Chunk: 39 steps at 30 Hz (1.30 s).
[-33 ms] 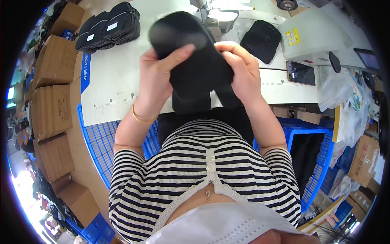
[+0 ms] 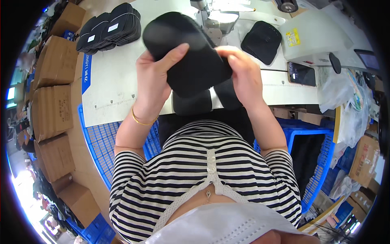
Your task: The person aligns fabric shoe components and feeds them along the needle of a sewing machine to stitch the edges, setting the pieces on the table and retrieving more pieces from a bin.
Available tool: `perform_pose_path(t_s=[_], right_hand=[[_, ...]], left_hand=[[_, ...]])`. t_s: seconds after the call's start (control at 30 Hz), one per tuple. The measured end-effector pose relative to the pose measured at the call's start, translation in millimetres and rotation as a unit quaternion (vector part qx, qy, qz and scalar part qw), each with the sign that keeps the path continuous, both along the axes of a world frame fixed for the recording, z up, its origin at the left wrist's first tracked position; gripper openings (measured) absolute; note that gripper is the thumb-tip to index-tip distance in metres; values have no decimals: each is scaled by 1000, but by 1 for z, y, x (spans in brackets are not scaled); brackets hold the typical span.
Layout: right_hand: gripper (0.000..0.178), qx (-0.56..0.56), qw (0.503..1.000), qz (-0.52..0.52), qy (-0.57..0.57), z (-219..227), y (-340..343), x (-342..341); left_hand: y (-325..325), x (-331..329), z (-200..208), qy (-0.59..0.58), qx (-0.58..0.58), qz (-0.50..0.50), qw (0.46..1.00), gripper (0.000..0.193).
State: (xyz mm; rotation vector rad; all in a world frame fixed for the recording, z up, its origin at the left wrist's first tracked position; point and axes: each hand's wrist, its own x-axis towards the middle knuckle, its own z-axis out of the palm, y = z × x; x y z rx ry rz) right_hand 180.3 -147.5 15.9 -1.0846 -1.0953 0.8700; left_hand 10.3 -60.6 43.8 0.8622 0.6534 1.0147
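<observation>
A stack of black fabric pieces with rounded ends (image 2: 195,75) is held up over the table's front edge, its layered side showing at the upper right. My left hand (image 2: 156,73) grips the stack from the left, thumb flat on top and the other fingers hidden beneath. Closed around its right edge is my right hand (image 2: 243,73), with the fingertips bent against the pieces. Below the stack, at the table edge, lie a black piece with rounded corners (image 2: 191,102) and another black strip-like piece (image 2: 227,95).
Tied bundles of black pieces (image 2: 109,28) sit at the back left. A sewing machine (image 2: 221,20) stands behind my hands. To the right are a black pile (image 2: 262,42), a phone (image 2: 301,74) and plastic bags (image 2: 345,89). Blue crates (image 2: 97,140) flank me; cartons (image 2: 53,112) line the left.
The held stack has shifted slightly left and tilted, with my left hand moving along. The fingers of my right hand have curled in more along its edge.
</observation>
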Motion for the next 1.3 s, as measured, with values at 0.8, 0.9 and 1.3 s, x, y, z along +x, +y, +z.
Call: perform_pose_path(t_s=[0.8,0.9,1.3], right_hand=[[19,-106,988,76,87,17,15,6],[19,-66,993,52,89,22,29,9],[16,-38,992,26,121,15,39,0]], left_hand=[[77,15,16,59,135,-52,988,25],[97,24,30,151,194,-76,966,21],[125,30,23,154,227,-86,958,18]])
